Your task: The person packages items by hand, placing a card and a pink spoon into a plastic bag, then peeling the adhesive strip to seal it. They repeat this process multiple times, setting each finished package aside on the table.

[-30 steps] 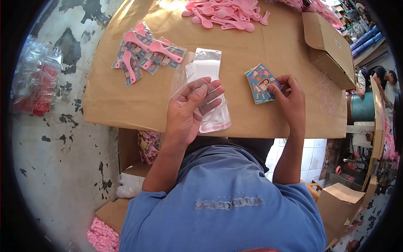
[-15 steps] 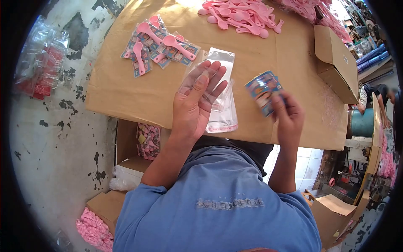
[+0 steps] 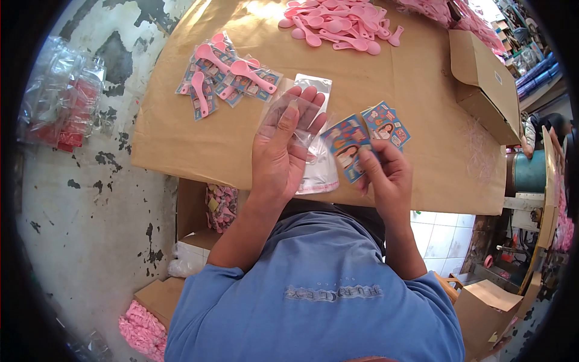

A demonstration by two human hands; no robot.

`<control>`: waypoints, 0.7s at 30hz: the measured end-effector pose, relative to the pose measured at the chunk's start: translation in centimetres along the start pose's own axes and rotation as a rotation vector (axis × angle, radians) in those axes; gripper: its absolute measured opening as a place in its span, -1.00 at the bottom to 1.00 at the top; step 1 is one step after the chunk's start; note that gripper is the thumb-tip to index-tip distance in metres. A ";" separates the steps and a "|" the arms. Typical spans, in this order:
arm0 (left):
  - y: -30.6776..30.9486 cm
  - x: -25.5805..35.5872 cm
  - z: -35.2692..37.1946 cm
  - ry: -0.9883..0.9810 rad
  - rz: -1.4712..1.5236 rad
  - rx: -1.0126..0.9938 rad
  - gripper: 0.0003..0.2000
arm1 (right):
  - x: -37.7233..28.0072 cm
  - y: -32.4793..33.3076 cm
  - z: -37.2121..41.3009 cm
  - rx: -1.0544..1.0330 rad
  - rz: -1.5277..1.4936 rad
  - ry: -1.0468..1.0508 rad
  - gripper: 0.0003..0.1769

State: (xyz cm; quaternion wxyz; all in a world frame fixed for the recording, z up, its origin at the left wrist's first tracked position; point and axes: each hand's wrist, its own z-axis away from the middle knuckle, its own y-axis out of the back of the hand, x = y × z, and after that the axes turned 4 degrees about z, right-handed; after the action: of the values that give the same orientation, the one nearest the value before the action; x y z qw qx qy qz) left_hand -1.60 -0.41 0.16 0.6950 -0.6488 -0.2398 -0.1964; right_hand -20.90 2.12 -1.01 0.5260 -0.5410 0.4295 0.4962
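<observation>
My left hand (image 3: 282, 142) is palm up, with a clear plastic bag (image 3: 274, 120) lying over its palm and held under the thumb. Below and beside it a pile of clear bags (image 3: 322, 172) rests on the table. A printed blue card (image 3: 347, 148) is pinched between the thumb and fingers of my right hand (image 3: 386, 172), close to the left fingertips. Just behind it more blue cards (image 3: 388, 125) lie on the table. Packed pink spoons (image 3: 232, 75) with cards sit at the upper left. Loose pink spoons (image 3: 344, 24) are heaped at the far side.
The brown-covered table (image 3: 446, 175) spans the view. An open cardboard box (image 3: 485, 84) stands at its right edge. Plastic bags (image 3: 66, 96) hang on the left wall. Beyond the right side, part of another person (image 3: 531, 133) shows near a green cylinder (image 3: 529, 173).
My right hand has moved left toward my left hand with a card. Other cards now lie on the table behind it. The view has shifted slightly.
</observation>
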 end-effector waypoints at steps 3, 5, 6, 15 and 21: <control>-0.3 -0.6 0.2 0.024 0.003 -0.036 -0.57 | -0.4 -0.7 0.2 -0.030 -0.068 -0.033 -0.79; -0.4 -0.8 0.4 0.048 0.022 -0.030 -0.59 | -0.5 -1.3 0.0 0.016 -0.096 -0.009 -0.79; -0.4 -0.7 0.5 0.056 0.030 -0.040 -0.59 | -0.5 -1.3 0.0 0.006 -0.097 -0.012 -0.79; -0.3 -0.4 0.8 0.044 0.056 -0.075 -0.59 | -0.8 -0.6 0.5 -0.088 -0.028 -0.065 -0.75; 0.2 -0.7 1.1 0.078 0.034 -0.102 -0.55 | -0.7 -1.4 0.9 -0.121 -0.022 -0.097 -0.75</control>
State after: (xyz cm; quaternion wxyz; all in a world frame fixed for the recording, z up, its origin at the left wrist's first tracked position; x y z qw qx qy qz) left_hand -2.11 0.72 -0.40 0.6730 -0.6792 -0.1912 -0.2217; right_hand -19.69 3.07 -0.05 0.5181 -0.5517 0.3669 0.5409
